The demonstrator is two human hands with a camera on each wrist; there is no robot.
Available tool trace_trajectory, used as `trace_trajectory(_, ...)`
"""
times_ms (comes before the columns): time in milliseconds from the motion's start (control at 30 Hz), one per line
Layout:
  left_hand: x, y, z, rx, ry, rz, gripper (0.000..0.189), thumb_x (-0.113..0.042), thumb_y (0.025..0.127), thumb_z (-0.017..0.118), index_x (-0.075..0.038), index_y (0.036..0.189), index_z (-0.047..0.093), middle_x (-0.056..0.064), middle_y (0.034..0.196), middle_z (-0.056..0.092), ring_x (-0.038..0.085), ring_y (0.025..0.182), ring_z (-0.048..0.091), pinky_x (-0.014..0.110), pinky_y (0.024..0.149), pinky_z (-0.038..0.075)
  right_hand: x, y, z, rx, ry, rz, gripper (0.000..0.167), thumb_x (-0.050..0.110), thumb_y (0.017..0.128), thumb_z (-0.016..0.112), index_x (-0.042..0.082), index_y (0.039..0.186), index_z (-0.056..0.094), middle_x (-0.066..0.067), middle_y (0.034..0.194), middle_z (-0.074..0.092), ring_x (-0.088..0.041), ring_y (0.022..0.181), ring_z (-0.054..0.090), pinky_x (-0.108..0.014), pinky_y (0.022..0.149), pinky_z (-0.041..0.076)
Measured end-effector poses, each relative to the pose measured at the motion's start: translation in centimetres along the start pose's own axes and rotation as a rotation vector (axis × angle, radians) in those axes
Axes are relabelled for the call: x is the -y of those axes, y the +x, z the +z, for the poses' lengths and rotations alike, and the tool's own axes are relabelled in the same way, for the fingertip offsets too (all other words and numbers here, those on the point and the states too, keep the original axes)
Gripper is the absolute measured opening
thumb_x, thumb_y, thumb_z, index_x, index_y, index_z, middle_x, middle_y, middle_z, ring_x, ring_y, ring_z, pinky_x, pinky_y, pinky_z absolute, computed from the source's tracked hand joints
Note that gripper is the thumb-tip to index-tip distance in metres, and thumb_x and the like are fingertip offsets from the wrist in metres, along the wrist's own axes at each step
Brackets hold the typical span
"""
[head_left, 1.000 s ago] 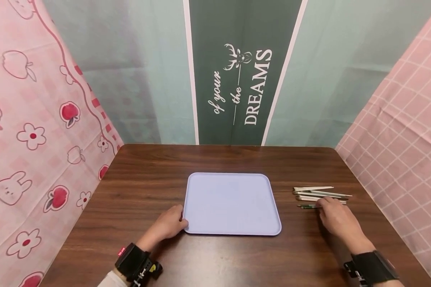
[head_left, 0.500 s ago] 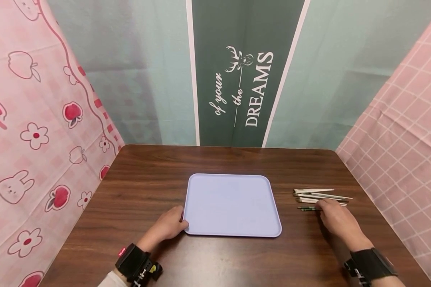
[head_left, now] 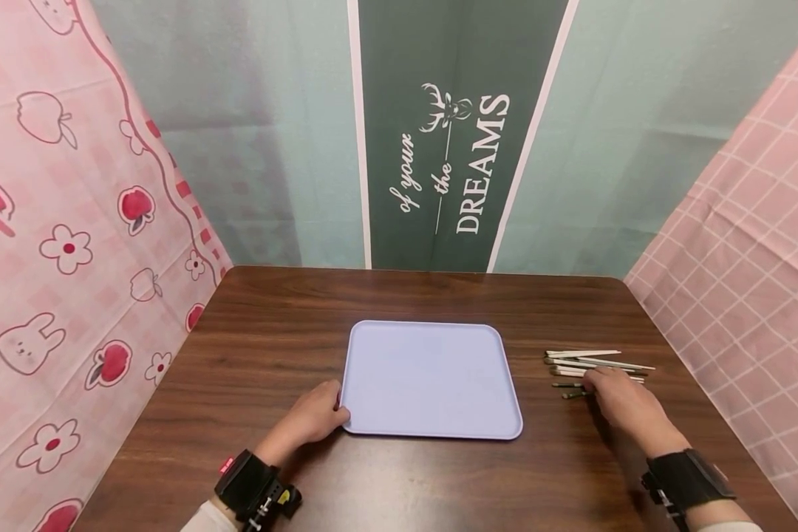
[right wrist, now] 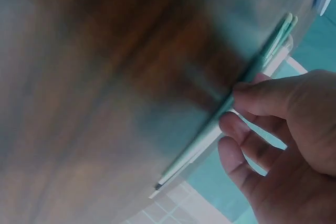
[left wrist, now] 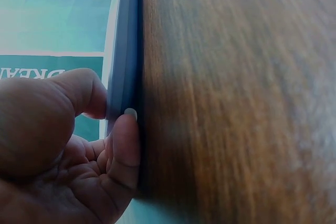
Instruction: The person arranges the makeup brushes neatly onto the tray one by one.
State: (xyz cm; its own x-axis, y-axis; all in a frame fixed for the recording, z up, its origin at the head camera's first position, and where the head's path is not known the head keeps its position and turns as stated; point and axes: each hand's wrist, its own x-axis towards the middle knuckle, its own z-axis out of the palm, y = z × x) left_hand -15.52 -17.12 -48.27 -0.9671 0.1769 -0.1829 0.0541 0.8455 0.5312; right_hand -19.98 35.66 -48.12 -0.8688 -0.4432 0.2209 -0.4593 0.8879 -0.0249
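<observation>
The lavender rectangular tray [head_left: 432, 380] lies flat on the table. My left hand [head_left: 315, 412] grips its left rim near the front corner; the left wrist view shows the thumb and a finger on either side of the tray edge [left wrist: 125, 51]. At the right, a loose bundle of thin paintbrushes [head_left: 565, 362] lies with pale handles pointing right. My right hand [head_left: 625, 403] reaches over the nearest ones and pinches a green paintbrush [head_left: 574, 395] between thumb and fingers. In the right wrist view the green paintbrush [right wrist: 247, 80] runs under my thumb; my hand partly hides it.
The dark wood table [head_left: 273, 318] carries the tray at its middle. A pink patterned cloth [head_left: 73, 295] hangs on the left, a pink checked cloth [head_left: 745, 236] on the right and a green curtain [head_left: 425, 44] behind. Both wrists wear black straps [head_left: 246, 484].
The nearest green paintbrush has come apart from the one beside it, its tip shifting toward me under my right hand. My left hand stays on the tray, which has not moved.
</observation>
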Motion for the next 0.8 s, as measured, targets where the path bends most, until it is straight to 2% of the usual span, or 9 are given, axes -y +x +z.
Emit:
trace_trajectory(133,0.1,0.1,0.1,-0.015,0.010,0.020,0.018,-0.012,0.084,0.067,-0.008,0.084,0.049,0.004,0.079,0.046,0.019,0.069,0.045,0.034,0.061,0.038,-0.1,0.7,-0.5,0.134,-0.005,0.028,0.021,-0.004,0.089,0.064,0.015,0.084,0.060,-0.004,0.085,0.062,-0.032,0.085,0.065,-0.049,0.069,0.051)
trace_trajectory(233,0.2,0.1,0.1,-0.021,0.018,0.034,0.018,-0.012,0.084,0.066,-0.009,0.083,0.048,0.004,0.079,0.045,0.019,0.068,0.044,0.034,0.061,0.037,-0.5,1.2,-0.6,0.174,-0.022,-0.009,0.023,-0.005,0.088,0.063,0.017,0.085,0.060,-0.004,0.089,0.064,-0.033,0.085,0.067,-0.050,0.069,0.052)
trace_trajectory(433,0.3,0.1,0.2,-0.019,0.012,0.035,0.017,-0.012,0.084,0.065,-0.008,0.083,0.048,0.004,0.079,0.045,0.019,0.069,0.044,0.034,0.062,0.037,-1.3,1.4,-0.3,0.132,-0.069,-0.138,0.033,-0.010,0.076,0.068,0.018,0.077,0.051,0.004,0.076,0.054,-0.025,0.068,0.061,-0.044,0.058,0.046)
trace_trajectory(633,0.2,0.1,0.2,-0.016,0.004,0.022,0.017,-0.012,0.084,0.065,-0.008,0.085,0.049,0.004,0.080,0.046,0.019,0.069,0.045,0.034,0.062,0.037,-1.8,1.0,-0.2,0.118,-0.052,-0.173,0.034,-0.008,0.075,0.070,0.019,0.079,0.049,0.007,0.077,0.050,-0.018,0.069,0.054,-0.039,0.059,0.040)
trace_trajectory(800,0.2,0.1,0.2,-0.010,0.001,0.015,0.017,-0.013,0.084,0.066,-0.007,0.086,0.050,0.005,0.081,0.046,0.020,0.069,0.045,0.034,0.062,0.038,-2.1,0.9,-0.1,0.010,-0.059,-0.246,0.035,-0.006,0.069,0.070,0.018,0.079,0.047,0.008,0.076,0.043,-0.014,0.066,0.048,-0.034,0.057,0.037)
